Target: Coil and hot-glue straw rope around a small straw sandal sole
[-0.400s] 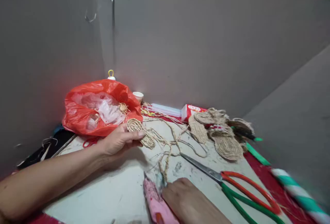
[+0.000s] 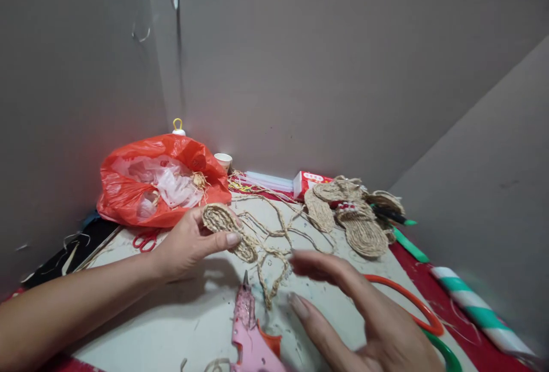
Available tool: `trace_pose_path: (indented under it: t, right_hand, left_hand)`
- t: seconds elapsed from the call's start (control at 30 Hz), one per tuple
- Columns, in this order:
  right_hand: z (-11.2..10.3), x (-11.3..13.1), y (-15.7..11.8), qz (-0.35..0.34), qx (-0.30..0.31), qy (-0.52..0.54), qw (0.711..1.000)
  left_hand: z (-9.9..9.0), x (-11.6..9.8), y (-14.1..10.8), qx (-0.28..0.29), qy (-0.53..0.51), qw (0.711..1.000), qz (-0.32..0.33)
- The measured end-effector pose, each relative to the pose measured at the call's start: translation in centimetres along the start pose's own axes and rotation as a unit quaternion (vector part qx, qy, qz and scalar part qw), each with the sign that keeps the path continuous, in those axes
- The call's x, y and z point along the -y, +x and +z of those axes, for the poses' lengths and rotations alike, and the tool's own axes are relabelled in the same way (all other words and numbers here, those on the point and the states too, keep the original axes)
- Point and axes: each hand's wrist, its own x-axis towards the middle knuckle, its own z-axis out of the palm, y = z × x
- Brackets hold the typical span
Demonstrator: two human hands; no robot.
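Observation:
My left hand point(image 2: 189, 243) is closed on a small oval sole of coiled straw cord point(image 2: 229, 232), thumb on top near its middle. A loose braided straw cord point(image 2: 281, 226) trails from it across the white board. My right hand point(image 2: 355, 309) is raised at the lower right, thumb and fingers apart, holding nothing. Just left of it lies a pink glue gun point(image 2: 249, 326) with an orange trigger, its nozzle pointing away from me. Partly hidden behind the right hand are large scissors with orange and green handles point(image 2: 412, 298); their blades are covered.
A red plastic bag point(image 2: 124, 189) stands at the back left, small red-handled scissors point(image 2: 146, 240) before it. Finished straw soles point(image 2: 364, 232) are piled at the back right. Glue sticks point(image 2: 268, 182), a red box point(image 2: 311, 182) and a paper cup point(image 2: 223, 160) line the wall. A green-white striped roll point(image 2: 476, 306) lies right.
My right hand has come away from the glue gun, opened and moved up and right over the large scissors. The left hand keeps hold of the straw sole, and the view has shifted slightly.

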Motion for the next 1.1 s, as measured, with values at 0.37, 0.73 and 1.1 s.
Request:
trace_pose_path:
  t: [0.37, 0.73, 1.1]
  right_hand:
    - [2.9, 0.0, -0.2, 0.059, -0.090, 0.157, 0.982]
    - [3.0, 0.3, -0.2, 0.006, -0.082, 0.119, 0.989]
    - [3.9, 0.5, -1.0, -0.066, -0.110, 0.070, 0.989]
  left_hand:
    - [1.9, -0.5, -1.0, 0.019, 0.023, 0.999, 0.016]
    - [2.7, -0.7, -1.1, 0.017, -0.061, 0.998, 0.021]
    - [3.3, -0.1, -1.5, -0.012, -0.091, 0.996, 0.015]
